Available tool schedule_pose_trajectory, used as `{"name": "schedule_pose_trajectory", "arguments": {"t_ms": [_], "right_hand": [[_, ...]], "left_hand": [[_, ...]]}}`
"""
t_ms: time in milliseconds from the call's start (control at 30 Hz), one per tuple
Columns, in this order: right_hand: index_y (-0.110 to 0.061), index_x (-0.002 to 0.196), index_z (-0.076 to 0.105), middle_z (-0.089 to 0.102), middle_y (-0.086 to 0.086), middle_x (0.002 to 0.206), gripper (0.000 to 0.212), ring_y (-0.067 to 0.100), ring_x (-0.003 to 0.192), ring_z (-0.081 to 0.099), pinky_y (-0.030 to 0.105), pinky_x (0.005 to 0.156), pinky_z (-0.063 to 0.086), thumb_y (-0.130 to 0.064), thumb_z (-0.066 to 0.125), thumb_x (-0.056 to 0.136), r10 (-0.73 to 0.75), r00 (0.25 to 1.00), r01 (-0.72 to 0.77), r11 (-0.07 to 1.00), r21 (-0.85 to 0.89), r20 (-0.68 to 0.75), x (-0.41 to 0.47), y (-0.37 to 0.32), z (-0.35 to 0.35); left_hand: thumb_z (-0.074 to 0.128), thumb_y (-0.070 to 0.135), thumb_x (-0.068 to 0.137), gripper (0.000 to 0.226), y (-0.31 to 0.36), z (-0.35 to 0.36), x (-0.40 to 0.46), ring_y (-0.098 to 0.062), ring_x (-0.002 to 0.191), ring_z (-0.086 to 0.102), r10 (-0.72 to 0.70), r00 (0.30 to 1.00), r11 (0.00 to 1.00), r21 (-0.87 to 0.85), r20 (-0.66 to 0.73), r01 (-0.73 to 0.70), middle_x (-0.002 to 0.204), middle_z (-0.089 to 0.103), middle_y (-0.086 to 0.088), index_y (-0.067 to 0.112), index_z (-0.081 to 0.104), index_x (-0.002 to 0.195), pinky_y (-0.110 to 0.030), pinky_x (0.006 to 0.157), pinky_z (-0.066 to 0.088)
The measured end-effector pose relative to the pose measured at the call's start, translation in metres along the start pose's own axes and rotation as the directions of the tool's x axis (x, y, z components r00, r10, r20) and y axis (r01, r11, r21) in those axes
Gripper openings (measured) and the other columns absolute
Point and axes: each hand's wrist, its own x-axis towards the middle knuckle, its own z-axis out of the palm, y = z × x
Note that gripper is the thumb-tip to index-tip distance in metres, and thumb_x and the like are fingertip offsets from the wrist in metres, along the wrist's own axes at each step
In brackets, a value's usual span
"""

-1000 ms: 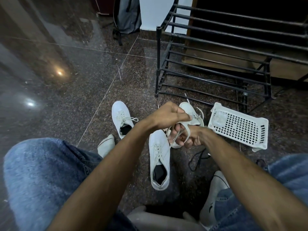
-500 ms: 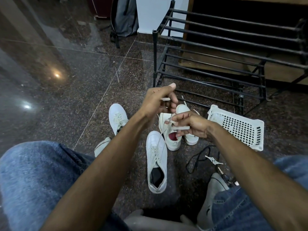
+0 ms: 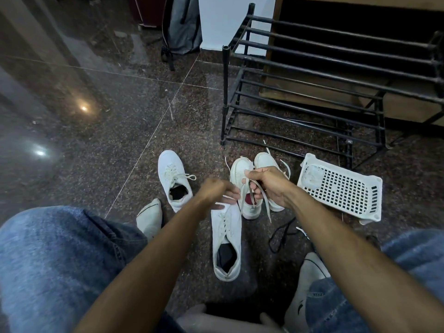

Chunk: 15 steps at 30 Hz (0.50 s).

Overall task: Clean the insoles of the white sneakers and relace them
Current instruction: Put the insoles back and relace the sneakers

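Observation:
Several white sneakers lie on the dark floor. One laced sneaker [image 3: 173, 179] sits at the left and another [image 3: 227, 246] points away from me in the middle. Behind it stands a pair: one sneaker with a red lining [image 3: 241, 174] and its mate [image 3: 264, 161]. My right hand [image 3: 270, 186] hovers over this pair and grips a white lace [image 3: 266, 209], whose ends hang below the fingers. My left hand [image 3: 216, 194], blurred by motion, is just left of it with its fingertips pinching the same lace.
A black metal shoe rack [image 3: 312, 97] stands behind the sneakers. To the right lies a white perforated plastic basket [image 3: 343, 191]. A black cord [image 3: 280, 236] lies on the floor. My own white shoes [image 3: 150, 217] and jeans-clad knees frame the bottom. A grey backpack [image 3: 183, 25] leans at the far wall.
My left hand has come down from its raised position to level with my right hand. My right hand keeps its grip on the lace over the pair.

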Motion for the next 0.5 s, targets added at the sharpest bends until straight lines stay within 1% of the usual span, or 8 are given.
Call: {"name": "schedule_pose_trajectory", "arguments": {"t_ms": [67,133,200,233,300,367,433,500], "right_hand": [[-0.006,0.078,0.06,0.047,0.003,0.052,0.02,0.013,0.041,0.036,0.025,0.044,0.032,-0.017,0.06,0.094,0.065,0.998,-0.065,0.997,-0.033,0.001,0.002,0.003,0.003],[-0.004,0.088,0.06,0.044,0.0,0.049,0.017,0.011,0.038,0.033,0.022,0.039,0.029,-0.018,0.056,0.096,0.122,0.992,-0.121,0.988,-0.096,0.013,0.002,0.004,0.005],[-0.005,0.095,0.059,0.041,-0.002,0.048,0.016,0.009,0.038,0.029,0.021,0.037,0.024,-0.02,0.053,0.097,0.148,0.988,-0.142,0.981,-0.133,0.037,0.0,0.005,0.004],[-0.005,0.095,0.06,0.04,-0.002,0.049,0.018,0.009,0.038,0.028,0.02,0.037,0.022,-0.021,0.053,0.098,0.153,0.987,-0.143,0.978,-0.15,0.059,-0.001,0.004,0.003],[-0.006,0.093,0.064,0.038,-0.002,0.05,0.022,0.008,0.038,0.025,0.018,0.037,0.019,-0.024,0.055,0.098,0.146,0.983,-0.125,0.975,-0.181,0.111,-0.003,0.003,0.0],[-0.006,0.086,0.064,0.039,-0.003,0.05,0.024,0.007,0.036,0.026,0.016,0.036,0.017,-0.028,0.06,0.095,0.104,0.987,-0.078,0.977,-0.197,0.126,-0.003,0.004,-0.003],[-0.006,0.079,0.065,0.04,-0.004,0.048,0.027,0.006,0.035,0.026,0.017,0.034,0.017,-0.03,0.066,0.091,0.046,0.997,-0.029,0.973,-0.228,0.069,0.002,0.009,-0.008],[-0.005,0.074,0.067,0.041,-0.005,0.045,0.029,0.007,0.034,0.026,0.019,0.035,0.019,-0.03,0.07,0.088,0.006,0.999,-0.019,0.949,-0.314,-0.041,0.009,0.015,-0.018]], "left_hand": [[0.057,0.017,0.089,0.023,-0.009,0.006,0.0,-0.015,0.096,0.068,0.005,0.996,1.0,0.026,0.093,-0.007,0.107,0.073,0.0,0.016,0.071,0.107,-0.033,0.078,0.046],[0.054,0.01,0.09,0.038,-0.015,0.012,0.003,-0.014,0.115,0.059,0.089,0.994,0.995,-0.04,0.07,-0.086,0.126,0.064,0.002,0.022,0.064,0.125,-0.032,0.08,0.046],[0.052,0.003,0.091,0.048,-0.015,0.015,0.005,-0.015,0.124,0.052,0.147,0.988,0.981,-0.133,0.037,-0.141,0.134,0.059,0.003,0.024,0.058,0.134,-0.033,0.086,0.045],[0.052,0.002,0.091,0.046,-0.015,0.014,0.005,-0.013,0.121,0.054,0.17,0.984,0.977,-0.14,0.055,-0.161,0.129,0.063,0.005,0.024,0.06,0.131,-0.034,0.09,0.044],[0.058,0.006,0.091,0.031,-0.015,0.012,0.007,-0.008,0.106,0.061,0.205,0.972,0.975,-0.107,0.114,-0.193,0.105,0.071,0.01,0.023,0.069,0.114,-0.034,0.091,0.045],[0.064,0.007,0.09,0.014,-0.014,0.008,0.011,-0.003,0.086,0.065,0.246,0.964,0.968,-0.077,0.103,-0.239,0.085,0.073,0.009,0.017,0.073,0.094,-0.027,0.083,0.048],[0.066,0.004,0.089,0.007,-0.016,0.001,0.018,-0.006,0.073,0.064,0.317,0.948,0.948,0.004,0.022,-0.317,0.08,0.073,-0.004,0.005,0.073,0.088,-0.024,0.075,0.05],[0.067,0.003,0.087,0.008,-0.021,-0.012,0.028,-0.013,0.073,0.062,0.34,0.937,0.918,0.245,-0.084,-0.311,0.085,0.073,-0.012,0.003,0.074,0.089,-0.032,0.074,0.053]]}}
